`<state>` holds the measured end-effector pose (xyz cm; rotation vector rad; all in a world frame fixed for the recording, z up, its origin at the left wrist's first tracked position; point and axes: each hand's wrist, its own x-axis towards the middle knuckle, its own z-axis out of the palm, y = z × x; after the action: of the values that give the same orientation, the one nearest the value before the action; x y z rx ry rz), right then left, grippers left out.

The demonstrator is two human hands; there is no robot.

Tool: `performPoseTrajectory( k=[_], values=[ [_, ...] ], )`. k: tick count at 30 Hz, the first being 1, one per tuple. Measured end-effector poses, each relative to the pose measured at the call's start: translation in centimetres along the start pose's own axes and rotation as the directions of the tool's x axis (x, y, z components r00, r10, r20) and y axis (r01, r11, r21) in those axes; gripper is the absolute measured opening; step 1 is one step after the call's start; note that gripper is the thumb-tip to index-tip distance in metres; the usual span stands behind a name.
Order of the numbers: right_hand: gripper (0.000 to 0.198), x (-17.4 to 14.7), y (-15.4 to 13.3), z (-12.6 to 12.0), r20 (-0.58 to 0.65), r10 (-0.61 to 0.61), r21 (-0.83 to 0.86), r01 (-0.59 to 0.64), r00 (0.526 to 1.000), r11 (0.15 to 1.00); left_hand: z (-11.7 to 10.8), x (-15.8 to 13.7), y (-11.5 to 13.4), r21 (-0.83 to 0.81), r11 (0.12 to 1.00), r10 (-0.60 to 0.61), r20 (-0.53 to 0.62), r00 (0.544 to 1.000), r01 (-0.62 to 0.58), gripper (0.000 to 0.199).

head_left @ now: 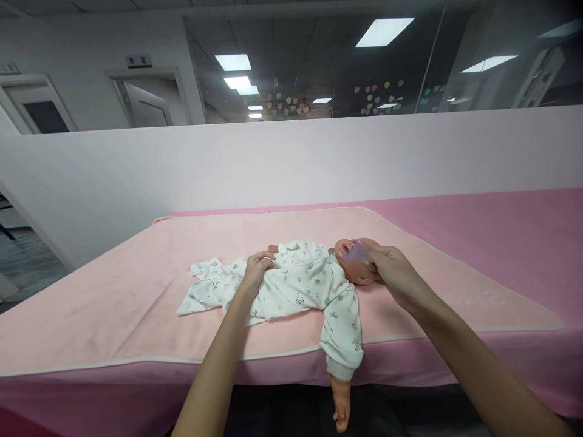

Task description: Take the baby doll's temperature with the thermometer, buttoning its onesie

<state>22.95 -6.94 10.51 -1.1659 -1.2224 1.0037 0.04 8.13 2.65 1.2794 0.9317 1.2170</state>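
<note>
A baby doll [357, 267] in a white printed outfit [300, 280] lies on its back, head to the right. One of its arms hangs over the front edge of the table. My left hand [259, 267] rests on the doll's lower belly, fingers loosely bent over the cloth and holding nothing I can see. At the doll's head, the fingers of my right hand [392, 268] are closed on a small purple, see-through thing [357, 252]. That thing is blurred and covers part of the doll's face; its kind cannot be made out.
Under the doll is a peach blanket [113, 303] with a pale edge, spread over a pink table cover [514, 261]. Behind the table runs a low white partition [291, 164] with glass above it. Dark floor shows below the front edge.
</note>
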Motion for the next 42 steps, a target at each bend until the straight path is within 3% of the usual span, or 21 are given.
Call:
performPoseTrajectory(
  k=[7,12,21,32,38,42],
  values=[
    [0.051,0.3,0.8,-0.4,-0.179,-0.063,-0.139,0.038,0.982,0.990,0.0,-0.1,0.0,-0.009,1.000,0.002,-0.002,1.000,-0.002,0.011],
    [0.053,0.5,1.1,-0.4,-0.228,-0.097,-0.210,0.048,0.969,0.977,0.1,-0.1,0.1,-0.012,1.000,0.001,-0.002,1.000,-0.001,0.011],
    [0.048,0.8,0.5,-0.9,-0.123,-0.048,-0.190,0.024,0.991,0.981,0.0,0.0,0.0,-0.007,1.000,-0.003,-0.001,1.000,0.003,0.010],
    [0.049,1.0,0.7,-1.3,-0.266,-0.134,-0.310,0.047,0.955,0.949,0.1,-0.1,0.1,-0.009,1.000,-0.008,-0.004,1.000,0.008,0.010],
    [0.050,0.9,0.3,-1.1,-0.271,-0.125,-0.225,0.064,0.954,0.972,0.1,-0.1,0.1,-0.015,1.000,-0.007,-0.005,1.000,0.007,0.011],
    [0.050,0.7,0.2,-1.1,-0.207,-0.044,-0.128,0.018,0.977,0.992,0.1,-0.1,0.2,-0.016,1.000,-0.006,-0.002,1.000,0.006,0.011]
  ],
)
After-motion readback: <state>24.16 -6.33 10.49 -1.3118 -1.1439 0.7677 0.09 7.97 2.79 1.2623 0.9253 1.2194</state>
